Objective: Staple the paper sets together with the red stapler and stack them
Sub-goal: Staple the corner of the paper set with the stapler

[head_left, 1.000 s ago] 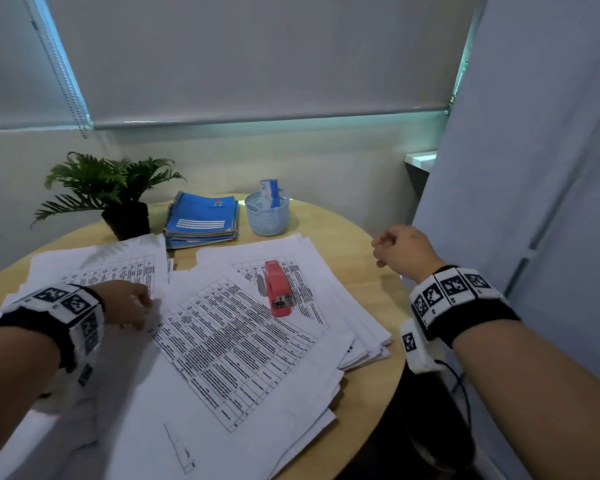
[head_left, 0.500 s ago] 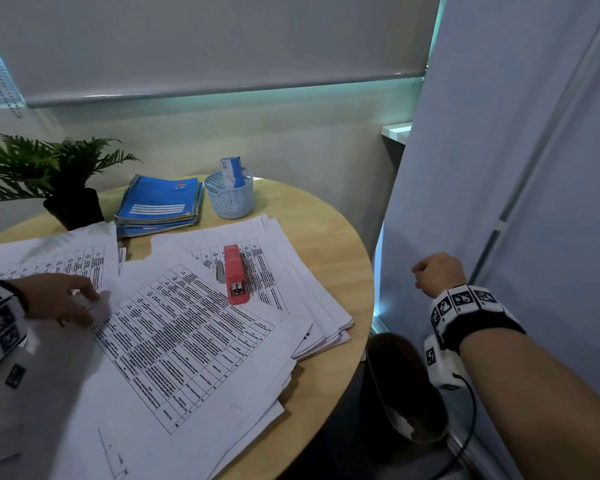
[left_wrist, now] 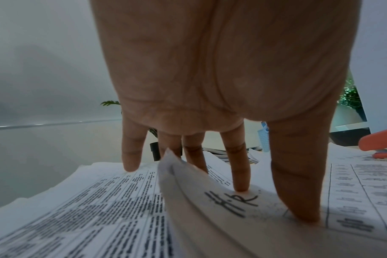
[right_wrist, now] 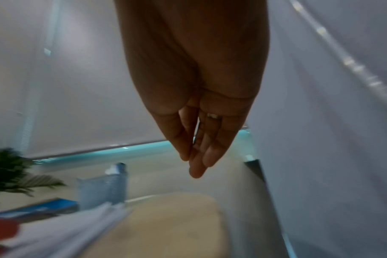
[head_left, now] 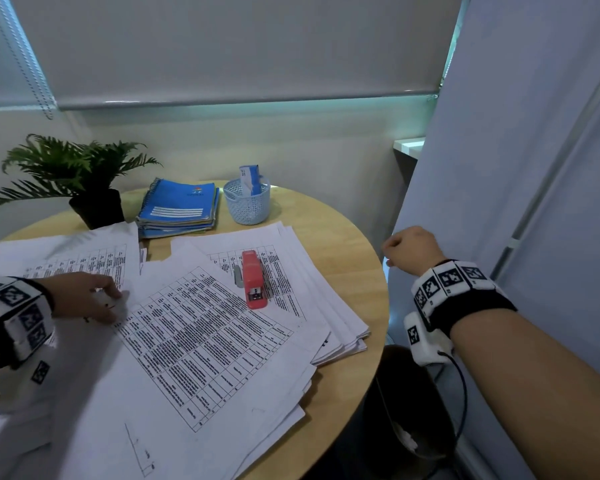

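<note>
The red stapler [head_left: 253, 278] lies closed on the right paper stack [head_left: 309, 282], with no hand on it; it also shows at the edge of the left wrist view [left_wrist: 380, 143]. A printed paper set [head_left: 194, 341] lies fanned out across the table's front. My left hand [head_left: 94, 299] rests on its left corner. In the left wrist view the fingers [left_wrist: 241, 183] press the sheet flat, and a paper corner [left_wrist: 172, 162] stands up between them. My right hand [head_left: 409, 251] hovers off the table's right edge, fingers bunched [right_wrist: 194, 157], holding nothing I can see.
A potted plant [head_left: 84, 178], blue notebooks [head_left: 181, 209] and a pale blue basket [head_left: 246, 206] stand along the back of the round wooden table [head_left: 343, 237]. A third paper pile [head_left: 66, 258] lies at the left. A dark bin [head_left: 406, 403] and a grey partition [head_left: 516, 168] are close on the right.
My right hand has moved from above the table's right edge to just beyond it, above the bin. The left hand has stayed on the paper. My head view has swung right and back.
</note>
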A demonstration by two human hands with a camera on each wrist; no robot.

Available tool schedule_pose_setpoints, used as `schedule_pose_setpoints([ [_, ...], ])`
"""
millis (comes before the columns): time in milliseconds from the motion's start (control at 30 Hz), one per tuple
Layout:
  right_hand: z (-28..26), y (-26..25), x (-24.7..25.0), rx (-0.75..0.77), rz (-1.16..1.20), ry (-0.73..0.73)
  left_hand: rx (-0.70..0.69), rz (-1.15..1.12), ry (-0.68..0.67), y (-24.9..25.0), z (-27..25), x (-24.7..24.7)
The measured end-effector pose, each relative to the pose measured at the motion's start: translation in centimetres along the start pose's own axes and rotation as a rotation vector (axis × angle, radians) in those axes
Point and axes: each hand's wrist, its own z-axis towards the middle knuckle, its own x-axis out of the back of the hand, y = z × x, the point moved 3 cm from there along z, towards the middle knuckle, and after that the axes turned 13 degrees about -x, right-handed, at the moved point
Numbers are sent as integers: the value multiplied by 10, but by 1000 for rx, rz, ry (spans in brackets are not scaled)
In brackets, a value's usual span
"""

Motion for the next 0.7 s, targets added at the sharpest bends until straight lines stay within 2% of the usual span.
schedule_pose_setpoints([
  [200, -37, -102, -16, 133, 54, -177, -47, 71, 12, 8, -9, 1],
  [367, -68, -169, -63, 207, -191, -352, -128, 144, 28, 12, -18, 1],
  [433, -76, -180, -78, 207, -317, -388, -165, 161, 13, 23, -17, 1],
  [700, -98, -214, -119, 250, -675, -305, -247, 183, -10, 22, -26, 3],
])
